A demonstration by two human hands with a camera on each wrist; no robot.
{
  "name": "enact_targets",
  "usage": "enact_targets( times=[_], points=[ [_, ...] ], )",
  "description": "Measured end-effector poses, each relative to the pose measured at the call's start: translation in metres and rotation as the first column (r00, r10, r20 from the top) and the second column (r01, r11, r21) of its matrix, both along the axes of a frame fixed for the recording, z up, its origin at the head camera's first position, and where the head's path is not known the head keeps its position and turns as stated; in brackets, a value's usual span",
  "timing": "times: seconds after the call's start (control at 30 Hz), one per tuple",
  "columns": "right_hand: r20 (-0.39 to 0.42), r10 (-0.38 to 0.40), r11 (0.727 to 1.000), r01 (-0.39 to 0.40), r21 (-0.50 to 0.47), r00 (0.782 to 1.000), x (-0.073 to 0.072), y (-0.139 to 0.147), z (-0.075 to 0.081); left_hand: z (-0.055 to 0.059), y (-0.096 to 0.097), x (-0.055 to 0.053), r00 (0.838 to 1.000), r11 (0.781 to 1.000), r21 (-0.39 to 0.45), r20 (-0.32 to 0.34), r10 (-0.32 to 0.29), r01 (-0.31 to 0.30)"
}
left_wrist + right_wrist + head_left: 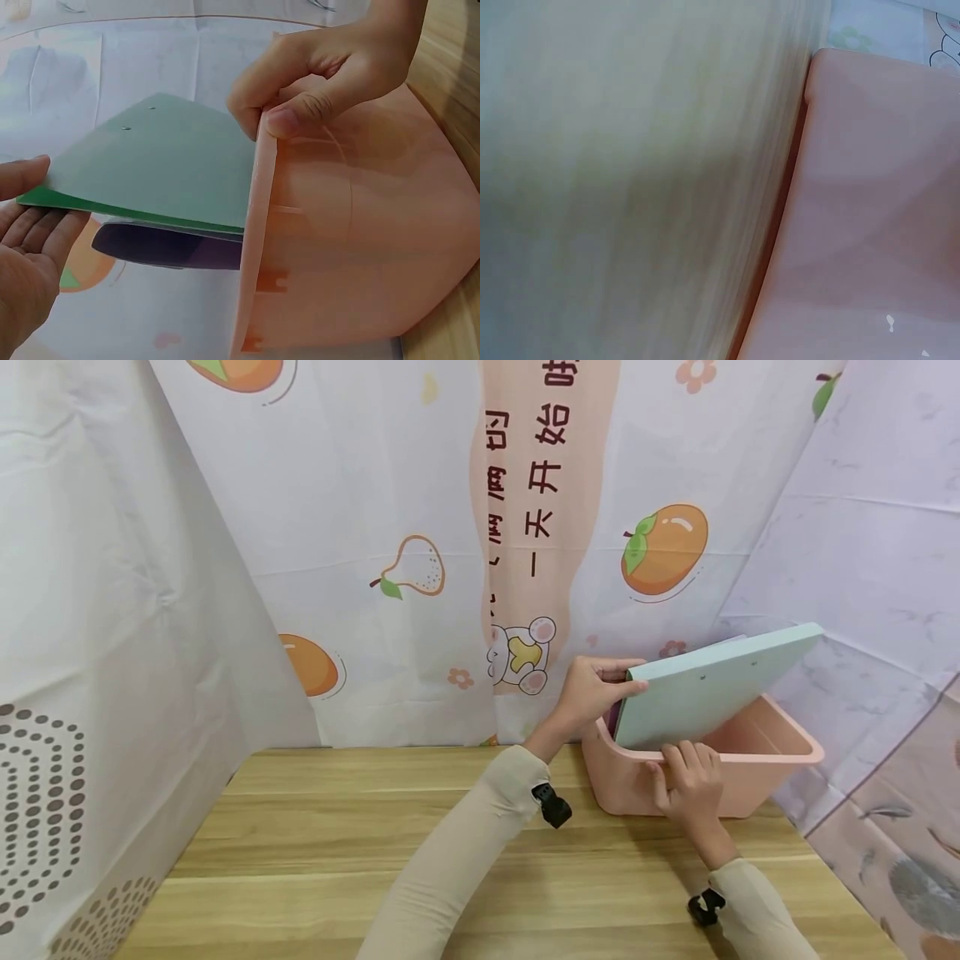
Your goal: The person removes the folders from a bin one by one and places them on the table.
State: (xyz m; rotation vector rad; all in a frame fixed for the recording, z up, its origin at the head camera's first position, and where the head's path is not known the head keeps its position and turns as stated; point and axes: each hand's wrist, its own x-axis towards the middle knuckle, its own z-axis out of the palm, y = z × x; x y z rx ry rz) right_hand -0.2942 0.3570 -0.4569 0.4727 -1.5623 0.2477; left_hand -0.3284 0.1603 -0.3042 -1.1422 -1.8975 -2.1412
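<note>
A pale green file folder [697,702] with two small rivets leans at a slant in a pink plastic bin [742,787], its upper part above the rim. My left hand [594,693] pinches the folder's left corner, thumb on the near face and fingers behind, as the left wrist view also shows. Hooked over the bin's near rim are the fingers of my right hand [692,781], with the thumb on the outer wall. Behind the green folder, a dark purple folder [169,246] sticks out of the bin. The right wrist view shows only the bin's side and the table.
The bin stands at the back right of a wooden table [315,835], close to a printed curtain [360,485] at the rear. Another pale curtain [855,568] hangs along the right side. White cloth [97,568] with dotted patterns borders the left.
</note>
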Motion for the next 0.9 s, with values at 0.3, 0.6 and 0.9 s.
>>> enact_targets(
  times=[0.3, 0.6, 0.9],
  points=[
    [0.001, 0.001, 1.000, -0.001, 0.000, 1.000, 0.001, -0.001, -0.003, 0.000, -0.003, 0.001, 0.999, 0.999, -0.005, -0.006, 0.043, -0.043],
    [0.012, 0.007, 1.000, -0.007, 0.003, 1.000, 0.003, -0.002, 0.000, 0.019, -0.021, -0.005, 0.997, 0.988, 0.134, 0.011, 0.075, -0.076],
    [0.011, 0.005, 1.000, -0.005, 0.009, 1.000, 0.003, -0.004, 0.003, 0.038, -0.054, -0.012, 0.997, 0.992, 0.100, -0.025, 0.075, -0.072]
  ],
)
